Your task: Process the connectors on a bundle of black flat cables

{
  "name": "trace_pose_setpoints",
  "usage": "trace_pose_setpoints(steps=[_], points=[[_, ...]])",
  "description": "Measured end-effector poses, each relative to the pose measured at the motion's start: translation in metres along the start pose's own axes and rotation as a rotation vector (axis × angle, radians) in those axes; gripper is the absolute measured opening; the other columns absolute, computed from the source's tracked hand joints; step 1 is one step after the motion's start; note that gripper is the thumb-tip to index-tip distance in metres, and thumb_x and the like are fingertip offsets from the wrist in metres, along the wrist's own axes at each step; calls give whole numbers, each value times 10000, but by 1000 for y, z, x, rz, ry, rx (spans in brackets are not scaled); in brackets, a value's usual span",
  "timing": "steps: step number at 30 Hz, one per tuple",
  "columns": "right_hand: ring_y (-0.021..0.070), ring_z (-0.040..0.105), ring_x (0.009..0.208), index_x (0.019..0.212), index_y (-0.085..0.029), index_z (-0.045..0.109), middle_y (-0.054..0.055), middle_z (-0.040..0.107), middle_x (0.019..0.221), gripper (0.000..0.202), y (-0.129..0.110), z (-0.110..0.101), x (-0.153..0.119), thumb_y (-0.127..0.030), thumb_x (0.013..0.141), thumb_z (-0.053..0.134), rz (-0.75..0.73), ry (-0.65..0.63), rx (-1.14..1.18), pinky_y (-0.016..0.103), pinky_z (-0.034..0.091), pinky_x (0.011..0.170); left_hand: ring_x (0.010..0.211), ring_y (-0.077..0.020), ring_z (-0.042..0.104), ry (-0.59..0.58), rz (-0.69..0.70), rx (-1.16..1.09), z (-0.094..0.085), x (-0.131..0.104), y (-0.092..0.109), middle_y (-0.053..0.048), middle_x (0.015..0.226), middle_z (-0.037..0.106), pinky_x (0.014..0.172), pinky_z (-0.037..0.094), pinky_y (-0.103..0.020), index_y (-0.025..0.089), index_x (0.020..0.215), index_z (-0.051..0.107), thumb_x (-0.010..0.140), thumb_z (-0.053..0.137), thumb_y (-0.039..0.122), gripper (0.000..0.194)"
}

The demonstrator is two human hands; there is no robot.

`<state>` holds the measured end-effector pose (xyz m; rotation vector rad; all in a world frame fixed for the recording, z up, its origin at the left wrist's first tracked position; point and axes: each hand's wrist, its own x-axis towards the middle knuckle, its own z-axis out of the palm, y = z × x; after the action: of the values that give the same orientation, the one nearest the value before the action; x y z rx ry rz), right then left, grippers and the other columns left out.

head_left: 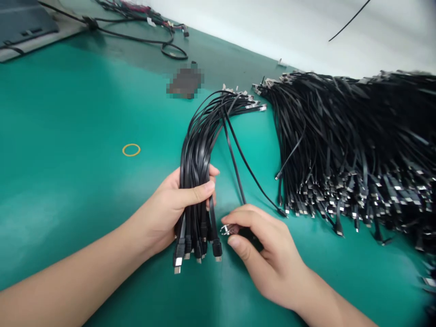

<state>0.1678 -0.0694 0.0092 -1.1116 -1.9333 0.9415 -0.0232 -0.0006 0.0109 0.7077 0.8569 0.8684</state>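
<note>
A bundle of black flat cables (195,154) is wrapped in my left hand (170,204), thumb across the front. Its near ends carry black plugs with small silver tips, hanging below my fist. The far ends, with silver connectors, bend over to the right on the table. Just right of the bundle, my right hand (265,250) pinches cable plugs (230,229) between thumb and fingers. Their silver tips point toward the bundle; how many there are I cannot make out. One loose cable (233,159) runs down to this hand, and another ends beside it on the table.
A large heap of similar black cables (340,131) covers the right side of the green table (75,118). A yellow ring (131,150) lies left of the bundle. Behind are a blurred dark object (185,81), tangled wires (136,41) and a dark grey device (27,27).
</note>
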Motion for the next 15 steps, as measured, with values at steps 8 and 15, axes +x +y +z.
trace_pose_setpoints(steps=[8,15], points=[[130,576,880,1108,-134,610,44,631,970,153,0,0,1,-135,964,558,-28,-26,2,265,484,804,638,-111,525,6,8,37,1,0,2,35,688,553,554,465,-197,245,1003,645,812,766,272,228],[142,591,908,1124,-157,603,51,654,1004,168,1,0,0,-129,965,557,-46,-38,7,273,495,816,636,-110,518,2,0,23,0,0,1,40,681,556,540,446,-189,248,1001,637,815,764,271,226]])
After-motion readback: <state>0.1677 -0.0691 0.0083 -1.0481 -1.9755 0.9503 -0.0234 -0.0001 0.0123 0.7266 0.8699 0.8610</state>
